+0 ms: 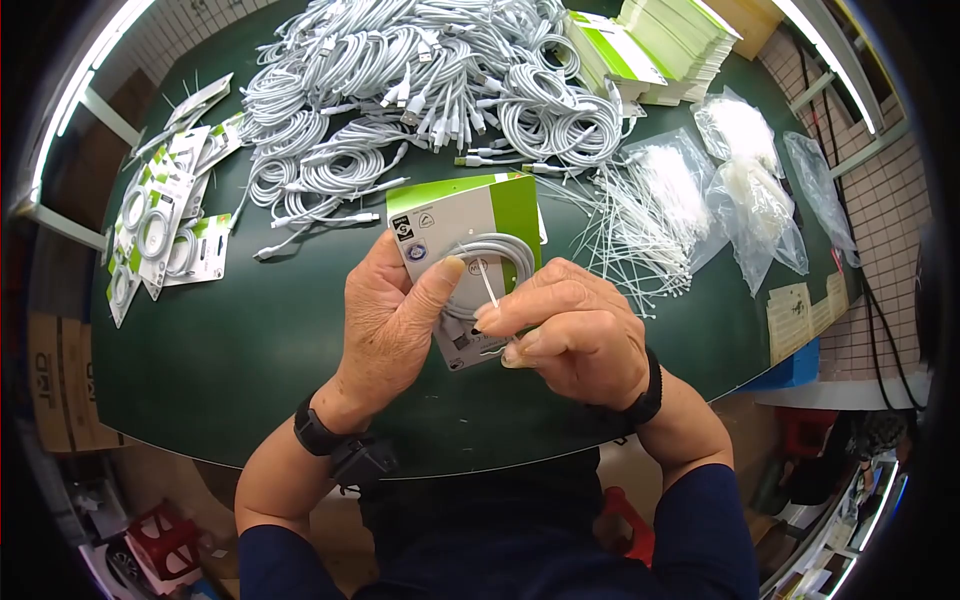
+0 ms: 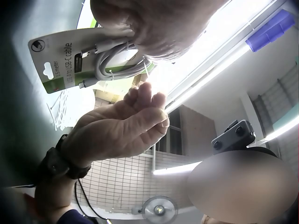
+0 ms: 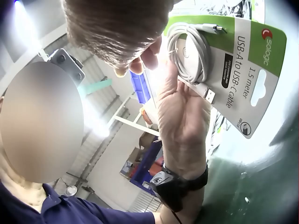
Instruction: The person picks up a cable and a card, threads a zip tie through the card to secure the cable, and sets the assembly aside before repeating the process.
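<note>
My left hand (image 1: 425, 300) holds a green and white card (image 1: 470, 215) upright above the dark green table (image 1: 250, 340). Its thumb presses a coiled white USB cable (image 1: 497, 252) against the card's face. My right hand (image 1: 497, 320) pinches a thin white tie (image 1: 488, 285) that runs across the coil. The right wrist view shows the card (image 3: 254, 70) printed "USB-A to USB-C Cable", the coil (image 3: 191, 51) and the left hand (image 3: 184, 112) behind them. In the left wrist view the card (image 2: 56, 60) and cable (image 2: 112, 60) sit above the curled right hand (image 2: 121, 130).
A large heap of coiled white cables (image 1: 420, 90) covers the far middle of the table. Stacked blank cards (image 1: 650, 40) lie far right, loose white ties (image 1: 640, 210) and plastic bags (image 1: 750, 190) on the right. Packed cards (image 1: 165, 230) lie at the left.
</note>
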